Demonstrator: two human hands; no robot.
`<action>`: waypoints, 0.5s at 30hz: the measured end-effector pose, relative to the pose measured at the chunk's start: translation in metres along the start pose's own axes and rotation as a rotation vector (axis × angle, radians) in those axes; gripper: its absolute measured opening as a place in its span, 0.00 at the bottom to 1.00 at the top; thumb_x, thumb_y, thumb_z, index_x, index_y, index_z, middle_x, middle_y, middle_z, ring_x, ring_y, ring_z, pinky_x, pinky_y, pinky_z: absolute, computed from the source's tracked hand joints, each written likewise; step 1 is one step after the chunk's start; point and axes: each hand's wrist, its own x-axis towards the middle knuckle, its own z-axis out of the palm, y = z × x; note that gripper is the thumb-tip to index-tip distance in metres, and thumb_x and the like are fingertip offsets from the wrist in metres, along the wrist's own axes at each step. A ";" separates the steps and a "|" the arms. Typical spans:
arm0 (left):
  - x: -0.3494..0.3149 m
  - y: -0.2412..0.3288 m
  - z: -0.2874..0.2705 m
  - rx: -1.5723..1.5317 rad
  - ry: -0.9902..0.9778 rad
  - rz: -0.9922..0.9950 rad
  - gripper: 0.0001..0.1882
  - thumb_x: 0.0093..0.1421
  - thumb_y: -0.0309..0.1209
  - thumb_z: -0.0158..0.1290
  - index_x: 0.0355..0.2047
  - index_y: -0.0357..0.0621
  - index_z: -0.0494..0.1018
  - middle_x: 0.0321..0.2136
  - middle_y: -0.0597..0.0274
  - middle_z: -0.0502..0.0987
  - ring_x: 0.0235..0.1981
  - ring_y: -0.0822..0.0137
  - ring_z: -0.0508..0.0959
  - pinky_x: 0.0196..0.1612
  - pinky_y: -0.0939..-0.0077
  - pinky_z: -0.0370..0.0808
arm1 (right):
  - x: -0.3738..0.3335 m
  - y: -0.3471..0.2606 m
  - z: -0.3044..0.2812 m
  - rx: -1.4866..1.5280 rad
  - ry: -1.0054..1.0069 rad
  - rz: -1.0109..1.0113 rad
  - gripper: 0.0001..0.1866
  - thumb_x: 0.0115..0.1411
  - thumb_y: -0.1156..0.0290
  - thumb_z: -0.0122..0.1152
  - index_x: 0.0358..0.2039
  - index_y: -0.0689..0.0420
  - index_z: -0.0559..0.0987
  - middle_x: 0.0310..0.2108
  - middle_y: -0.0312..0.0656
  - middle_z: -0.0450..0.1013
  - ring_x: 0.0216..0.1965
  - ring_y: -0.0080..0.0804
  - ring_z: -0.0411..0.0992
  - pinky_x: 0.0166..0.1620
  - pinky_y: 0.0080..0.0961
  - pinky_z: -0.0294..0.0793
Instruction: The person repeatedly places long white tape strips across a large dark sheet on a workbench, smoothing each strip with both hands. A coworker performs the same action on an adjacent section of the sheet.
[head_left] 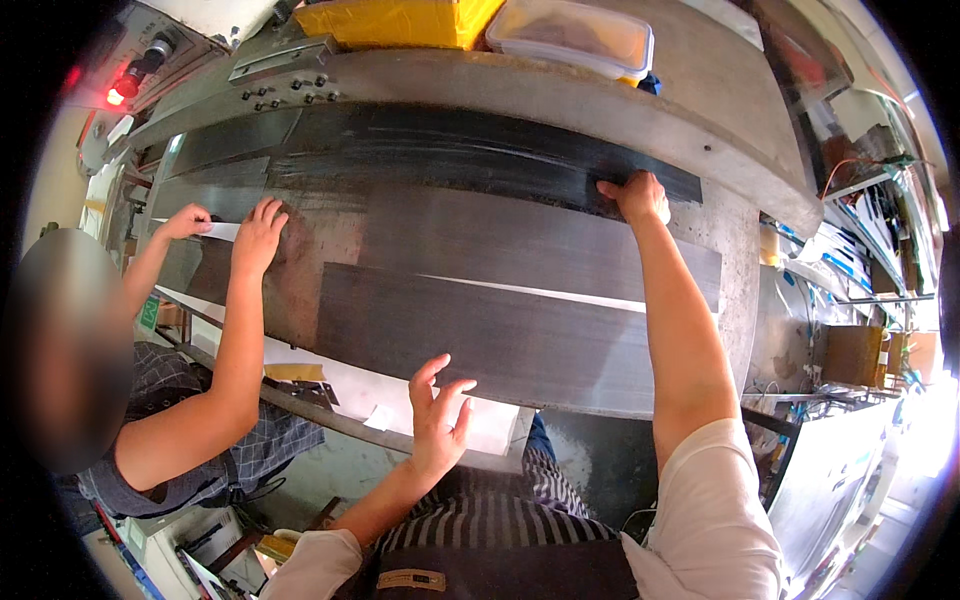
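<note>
Head view: right hand [645,195] on the far strip [480,150], left hand [440,430] free

From my remote seat I see the far strip lying lengthwise on the table [735,280], beyond the middle strip [540,235] and the near strip [480,330]. The right hand is bunched at its right end; I cannot tell whether thumb and fingers pinch the edge or only press on it. The left hand holds nothing, fingers spread apart by the near strip's front edge. A co-worker's hands [260,235] are over the table's left part. I judge the step to be lining up the far strip — the next move probably calls for a steady, level nudge at that end, with the strip kept flat.
</note>
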 end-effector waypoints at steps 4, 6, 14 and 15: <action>0.009 0.007 -0.005 -0.036 0.007 -0.015 0.12 0.53 0.21 0.56 0.38 0.44 0.75 0.55 0.52 0.65 0.57 0.54 0.65 0.51 0.63 0.66 | -0.007 0.002 -0.004 0.250 -0.049 -0.114 0.25 0.45 0.58 0.74 0.41 0.57 0.77 0.35 0.48 0.78 0.37 0.36 0.78 0.37 0.30 0.77; 0.017 0.007 -0.002 -0.131 0.015 -0.007 0.11 0.53 0.20 0.56 0.37 0.44 0.75 0.52 0.53 0.67 0.54 0.56 0.68 0.50 0.66 0.67 | -0.014 0.010 -0.007 0.636 -0.180 -0.121 0.22 0.48 0.66 0.72 0.42 0.58 0.76 0.31 0.48 0.78 0.31 0.31 0.79 0.32 0.24 0.77; 0.088 0.001 0.001 -1.067 -0.385 -0.539 0.21 0.55 0.17 0.54 0.50 0.39 0.70 0.46 0.59 0.72 0.44 0.69 0.74 0.41 0.79 0.74 | -0.177 0.033 -0.072 1.133 -0.428 -0.526 0.18 0.56 0.77 0.61 0.46 0.68 0.73 0.34 0.47 0.76 0.33 0.31 0.77 0.37 0.23 0.77; 0.099 -0.004 0.003 -1.266 -0.370 -0.569 0.26 0.54 0.16 0.54 0.54 0.41 0.66 0.47 0.58 0.71 0.42 0.71 0.74 0.39 0.80 0.73 | -0.202 0.042 -0.079 1.286 -0.542 -0.589 0.18 0.56 0.76 0.62 0.46 0.69 0.74 0.36 0.50 0.76 0.35 0.36 0.78 0.39 0.26 0.78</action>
